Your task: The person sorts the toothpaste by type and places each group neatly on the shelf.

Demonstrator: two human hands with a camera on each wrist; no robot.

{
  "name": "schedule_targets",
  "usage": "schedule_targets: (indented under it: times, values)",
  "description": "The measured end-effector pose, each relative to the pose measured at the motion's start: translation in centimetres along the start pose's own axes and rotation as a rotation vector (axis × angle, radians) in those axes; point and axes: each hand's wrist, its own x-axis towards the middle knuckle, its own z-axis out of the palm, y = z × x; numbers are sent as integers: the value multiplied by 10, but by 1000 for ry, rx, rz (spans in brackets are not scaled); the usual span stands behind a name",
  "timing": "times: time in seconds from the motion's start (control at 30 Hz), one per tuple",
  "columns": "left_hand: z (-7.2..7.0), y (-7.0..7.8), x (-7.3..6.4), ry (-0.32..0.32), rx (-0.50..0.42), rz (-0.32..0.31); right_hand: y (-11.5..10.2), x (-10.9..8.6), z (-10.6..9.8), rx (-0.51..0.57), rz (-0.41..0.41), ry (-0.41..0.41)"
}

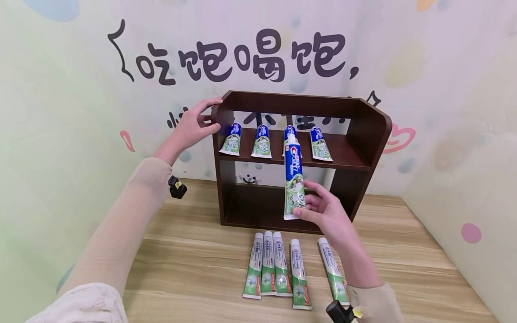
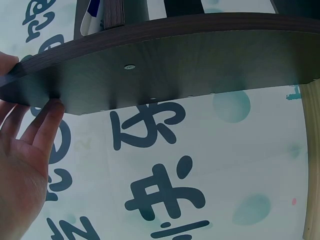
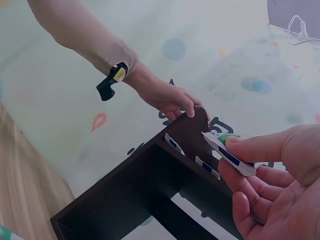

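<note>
My right hand [image 1: 329, 217] pinches a blue and green toothpaste tube [image 1: 293, 179] between thumb and fingers, cap end up, in front of the dark brown shelf [image 1: 299, 99]. The right wrist view shows the tube's flat end [image 3: 215, 140] under the thumb. My left hand [image 1: 195, 125] grips the shelf's left side panel [image 2: 165, 70] near its top, thumb on one face and fingers on the other. Several matching tubes [image 1: 262, 141] lean in a row on the shelf's upper board; the held tube partly hides one of them.
On the wooden table [image 1: 186, 255], several white and green toothpaste tubes [image 1: 254, 264] lie before the shelf, one [image 1: 333, 271] partly behind the right forearm. A printed wall [image 1: 161, 134] stands close behind. Toward the right wrist view's top corner hangs a white plug [image 3: 302, 35].
</note>
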Motion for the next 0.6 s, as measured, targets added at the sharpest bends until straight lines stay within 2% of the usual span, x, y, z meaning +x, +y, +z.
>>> schedule_targets:
  times: [0.6]
  values:
    - [0,-1,0,0,14,-2,-13,4,-33,-57,-22,120]
